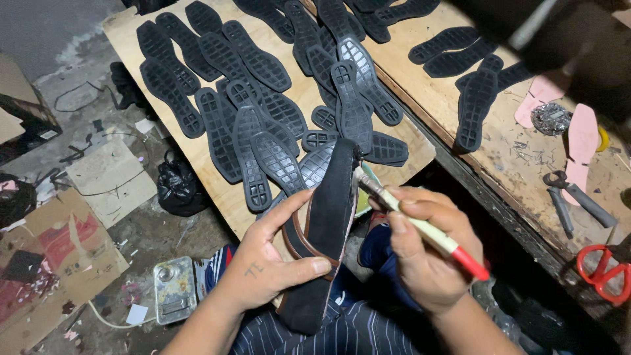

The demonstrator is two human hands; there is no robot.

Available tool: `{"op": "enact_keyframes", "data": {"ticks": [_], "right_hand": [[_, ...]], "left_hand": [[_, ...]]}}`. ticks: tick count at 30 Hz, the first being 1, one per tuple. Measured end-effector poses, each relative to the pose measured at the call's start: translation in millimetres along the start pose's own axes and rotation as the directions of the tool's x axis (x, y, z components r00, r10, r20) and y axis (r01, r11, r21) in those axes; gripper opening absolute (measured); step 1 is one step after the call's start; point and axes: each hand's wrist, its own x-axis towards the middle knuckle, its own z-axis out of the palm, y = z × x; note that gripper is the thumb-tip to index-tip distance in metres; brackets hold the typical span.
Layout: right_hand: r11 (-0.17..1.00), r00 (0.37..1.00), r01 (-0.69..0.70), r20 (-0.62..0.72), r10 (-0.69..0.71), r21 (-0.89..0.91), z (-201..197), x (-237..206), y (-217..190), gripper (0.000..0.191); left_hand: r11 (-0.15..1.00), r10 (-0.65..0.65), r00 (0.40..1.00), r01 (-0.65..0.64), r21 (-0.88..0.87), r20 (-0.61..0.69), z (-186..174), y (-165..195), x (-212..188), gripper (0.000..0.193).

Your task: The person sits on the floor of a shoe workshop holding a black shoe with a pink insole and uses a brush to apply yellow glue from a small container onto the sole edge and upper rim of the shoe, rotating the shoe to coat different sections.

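My left hand point(266, 263) grips a black shoe upper with a brown rim point(325, 223), held sole side up over my lap. My right hand point(424, 253) holds a thin brush with a pale handle and red end point(427, 230). The brush tip touches the shoe's edge near its toe. Several black rubber soles point(263, 112) lie spread on a plywood board point(131, 26) just beyond the shoe.
A wooden workbench point(499, 151) at the right carries more black soles, pink insoles point(582, 141), small nails, pliers point(575, 194) and red-handled scissors point(603, 273). On the floor at the left lie cardboard scraps point(59, 263), a black bag point(176, 187) and a small metal tin point(174, 289).
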Motion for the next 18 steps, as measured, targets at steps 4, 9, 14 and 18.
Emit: {"op": "enact_keyframes", "data": {"ticks": [4,9,14,18], "right_hand": [[0.945,0.983,0.170,0.113,-0.143,-0.279,-1.2,0.5,-11.8,0.021],[0.999,0.982,-0.006,0.191,0.013,-0.036,-16.0,9.9,-16.2,0.018],[0.996,0.992,-0.006,0.128,0.017,-0.092,-19.0,14.5,-9.6,0.018],[0.997,0.985,-0.077,0.156,0.074,0.013,-20.5,15.7,-10.0,0.016]], "left_hand": [[0.998,0.024,0.999,-0.022,0.057,-0.043,-0.1,-2.2,0.2,0.088],[0.999,-0.015,1.000,0.014,0.028,0.005,-8.1,3.5,-1.0,0.087],[0.995,-0.014,1.000,0.013,0.099,0.010,-6.5,4.9,-1.7,0.088],[0.990,-0.011,1.000,0.011,0.138,-0.001,-6.4,5.2,-2.0,0.087]]}}
